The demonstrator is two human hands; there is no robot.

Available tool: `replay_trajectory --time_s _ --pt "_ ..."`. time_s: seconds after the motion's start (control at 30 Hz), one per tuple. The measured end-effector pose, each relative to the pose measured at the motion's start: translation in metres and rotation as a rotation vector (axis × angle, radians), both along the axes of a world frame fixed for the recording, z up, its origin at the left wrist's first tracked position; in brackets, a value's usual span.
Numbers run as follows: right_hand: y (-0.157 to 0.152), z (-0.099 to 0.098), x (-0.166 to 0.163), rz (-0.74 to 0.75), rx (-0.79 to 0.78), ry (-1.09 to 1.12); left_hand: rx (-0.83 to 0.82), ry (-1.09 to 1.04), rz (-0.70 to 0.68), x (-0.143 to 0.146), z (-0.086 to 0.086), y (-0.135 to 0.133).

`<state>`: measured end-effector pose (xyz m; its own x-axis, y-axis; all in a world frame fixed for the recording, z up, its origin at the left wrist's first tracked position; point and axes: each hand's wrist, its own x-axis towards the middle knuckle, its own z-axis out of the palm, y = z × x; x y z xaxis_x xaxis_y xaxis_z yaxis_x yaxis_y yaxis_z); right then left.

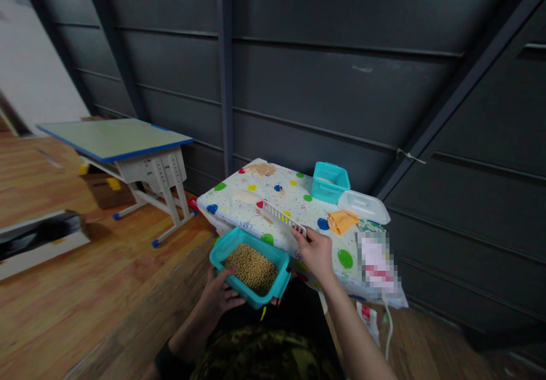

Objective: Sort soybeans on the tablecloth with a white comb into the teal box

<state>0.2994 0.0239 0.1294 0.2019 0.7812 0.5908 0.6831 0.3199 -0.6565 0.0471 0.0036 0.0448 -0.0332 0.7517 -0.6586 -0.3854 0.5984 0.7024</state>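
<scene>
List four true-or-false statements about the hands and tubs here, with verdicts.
1. The left hand holds a teal tub of beans. True.
2. The right hand is empty. False: its grip is on a white slotted tool that lies over the table.
3. The second teal tub on the table is closed. False: its white lid lies beside it.
4. The tablecloth has coloured dots. True.
</scene>
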Motion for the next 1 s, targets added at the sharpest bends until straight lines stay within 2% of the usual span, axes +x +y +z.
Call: replay_trajectory --time_s 0.3,0.53,0.6,0.67,0.8,0.87,1.0 --pt "-0.021 -0.004 -0.004 0.145 0.005 0.086 0.044 0.03 -0.027 -0.002 -0.003 -0.001" --pt "-0.039 0.0 -0.006 0.214 -0.013 0.095 0.028 0.01 -0.026 -0.001 0.002 0.0" --pt "-0.04 0.0 -0.005 0.217 -0.017 0.113 0.029 0.002 -0.026 -0.001 0.001 0.0" --pt "-0.036 -0.001 0.0 0.16 0.006 0.149 0.025 0.013 -0.017 -0.002 0.0 0.0" --pt "-0.005 0.002 0.021 -0.068 0.049 0.21 0.018 0.05 0.002 -0.001 -0.001 0.0" --pt "0.023 0.007 0.034 -0.158 0.043 0.2 0.004 0.062 0.002 -0.001 0.0 0.0" --pt "0.091 0.018 0.057 -0.23 0.01 0.163 0.023 0.041 -0.029 -0.002 0.004 -0.004"
